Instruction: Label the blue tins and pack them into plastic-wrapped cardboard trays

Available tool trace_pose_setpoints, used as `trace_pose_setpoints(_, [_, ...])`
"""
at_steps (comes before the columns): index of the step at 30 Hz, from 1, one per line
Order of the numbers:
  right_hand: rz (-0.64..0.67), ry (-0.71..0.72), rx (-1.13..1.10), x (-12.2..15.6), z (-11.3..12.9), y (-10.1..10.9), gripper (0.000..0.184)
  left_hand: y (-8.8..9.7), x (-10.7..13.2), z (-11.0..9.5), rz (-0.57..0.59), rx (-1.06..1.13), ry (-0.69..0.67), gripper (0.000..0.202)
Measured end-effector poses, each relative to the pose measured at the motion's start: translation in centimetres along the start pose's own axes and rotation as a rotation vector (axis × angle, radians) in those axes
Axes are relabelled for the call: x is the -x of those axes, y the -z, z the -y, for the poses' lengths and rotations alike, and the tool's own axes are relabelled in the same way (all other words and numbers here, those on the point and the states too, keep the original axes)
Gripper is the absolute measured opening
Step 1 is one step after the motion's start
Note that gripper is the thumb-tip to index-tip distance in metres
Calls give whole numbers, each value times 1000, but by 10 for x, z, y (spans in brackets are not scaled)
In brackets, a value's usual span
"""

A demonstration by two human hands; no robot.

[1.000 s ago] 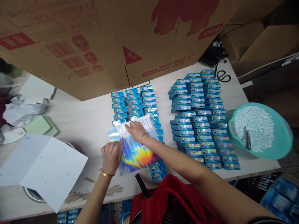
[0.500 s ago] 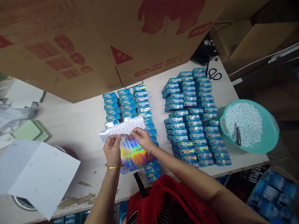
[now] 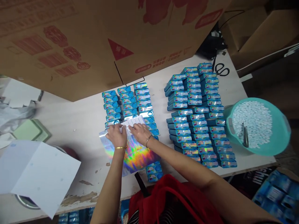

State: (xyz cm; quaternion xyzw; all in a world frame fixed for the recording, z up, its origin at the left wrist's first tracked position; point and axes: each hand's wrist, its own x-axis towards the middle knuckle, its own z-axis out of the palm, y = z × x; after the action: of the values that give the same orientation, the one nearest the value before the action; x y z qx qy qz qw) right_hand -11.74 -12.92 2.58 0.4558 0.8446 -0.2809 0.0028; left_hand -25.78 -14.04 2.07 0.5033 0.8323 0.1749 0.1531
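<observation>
A shiny holographic sticker sheet (image 3: 133,152) lies over the near end of three rows of small blue boxes (image 3: 126,101). My left hand (image 3: 116,135) rests on the sheet's upper left part, fingers curled and pressed onto its white peeled strips (image 3: 135,121). My right hand (image 3: 140,132) sits beside it on the same strips, fingers bent down on the sheet. Both wrists wear thin gold bangles. Whether either hand pinches a sticker is hidden.
A larger block of stacked blue boxes (image 3: 198,115) stands to the right. A teal basin (image 3: 283,137) of small white pieces with a metal tool is at far right. Scissors (image 3: 220,70) lie at the back. A big cardboard box (image 3: 93,40) overhangs; white paper (image 3: 39,174) lies left.
Both hands lifted toward me half a second ago, then moved back up onto the top of the sheet, the left hand travelling farthest. The sheet has shifted slightly left.
</observation>
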Motion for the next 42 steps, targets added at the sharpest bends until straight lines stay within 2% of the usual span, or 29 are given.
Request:
trace_pose_setpoints(3, [30, -3, 49, 0, 0, 0, 40, 16, -7, 24, -88, -65, 66, 52])
trace_pose_setpoints(5, [24, -19, 58, 1, 4, 2, 39, 30, -14, 48, -122, -76, 67, 54])
trace_pose_setpoints(7, [-5, -22, 58, -2, 14, 3, 39, 44, -20, 70, -47, -69, -10, 42])
trace_pose_setpoints(10, [-46, 42, 59, -16, 38, -6, 39, 54, -24, 92, 146, -111, -191, 28])
trace_pose_setpoints(12, [-42, 93, 74, -30, 53, -16, 39, 55, -24, 97, 174, -189, -302, 26])
trace_pose_setpoints(15, [-15, 120, 99, -47, 64, -29, 37, 51, -23, 100, 121, -243, -429, 25])
trace_pose_setpoints(23, [-7, 113, 113, -49, 60, -32, 37, 49, -16, 113, 48, -235, -620, 21])
trace_pose_setpoints(27, [-12, 104, 105, -48, 61, -34, 37, 60, 5, 109, -12, -250, -645, 14])
trace_pose_setpoints(30, [-18, 103, 84, -50, 60, -36, 38, 81, 34, 101, 4, -207, -653, 8])
trace_pose_setpoints(32, [-16, 97, 42, -52, 59, -35, 37, 99, 54, 91, 18, -120, -606, 5])
trace_pose_setpoints(33, [-18, 92, -1, -52, 59, -33, 36, 107, 63, 85, -6, -55, -541, 5])
trace_pose_setpoints(36, [-108, 53, -310, -44, 60, -25, 33, 123, 73, 64, -175, 270, -198, 13])
trace_pose_setpoints(37, [-159, 29, -478, -38, 61, -21, 35, 124, 72, 57, -214, 418, -69, 16])
trace_pose_setpoints(39, [-217, -19, -849, -22, 61, -13, 49, 118, 65, 43, -212, 708, 149, 22])
trace_pose_setpoints(42, [-168, -79, -1254, 3, 58, -1, 54, 98, 50, 24, -93, 985, 335, 28])
